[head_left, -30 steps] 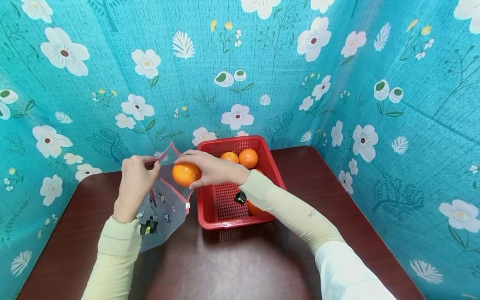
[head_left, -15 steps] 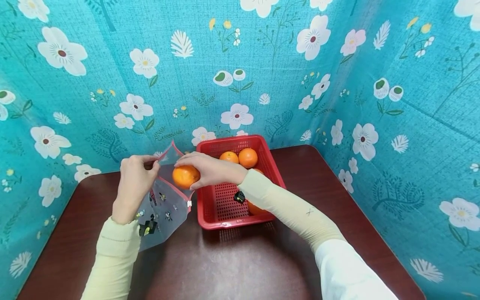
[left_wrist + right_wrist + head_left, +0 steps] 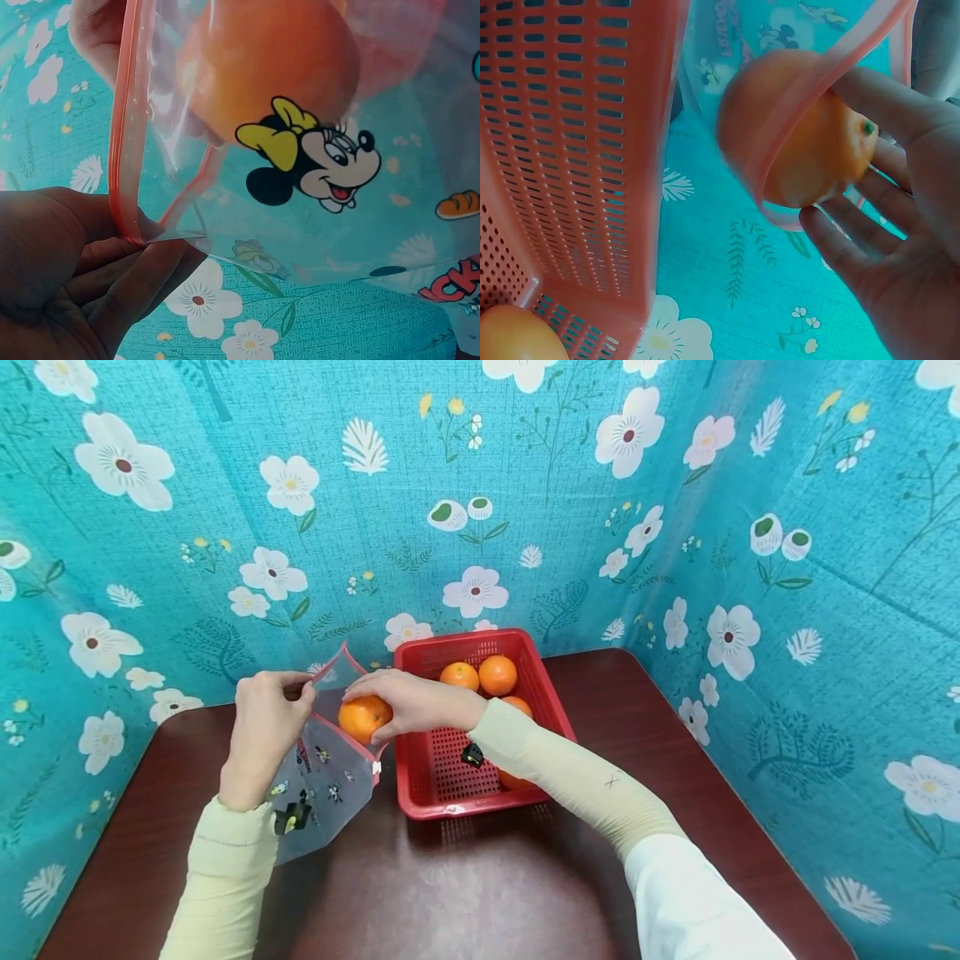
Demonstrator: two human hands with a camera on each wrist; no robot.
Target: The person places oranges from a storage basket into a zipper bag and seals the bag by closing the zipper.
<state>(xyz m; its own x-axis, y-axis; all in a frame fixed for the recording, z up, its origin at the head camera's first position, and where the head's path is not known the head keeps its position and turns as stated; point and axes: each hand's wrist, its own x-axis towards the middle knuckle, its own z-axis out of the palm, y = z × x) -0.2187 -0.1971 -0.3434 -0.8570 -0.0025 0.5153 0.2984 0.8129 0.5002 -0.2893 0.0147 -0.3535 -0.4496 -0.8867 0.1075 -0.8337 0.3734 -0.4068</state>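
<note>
Your left hand pinches the red-edged rim of a clear, cartoon-printed zip bag. Your right hand grips an orange, fingers curled round it, fruit partway through the bag's mouth. Just right: red plastic basket on brown table, more oranges along its far and right sides.

**Bag left, basket right, over table**

Basket sits on table, toward back. Inside: two oranges side by side at rear, at least two more to the right, partly behind right sleeve. Left fingers at left end of bag mouth. Held orange partly in the mouth, right fingers at its right. Backdrop behind.
</note>
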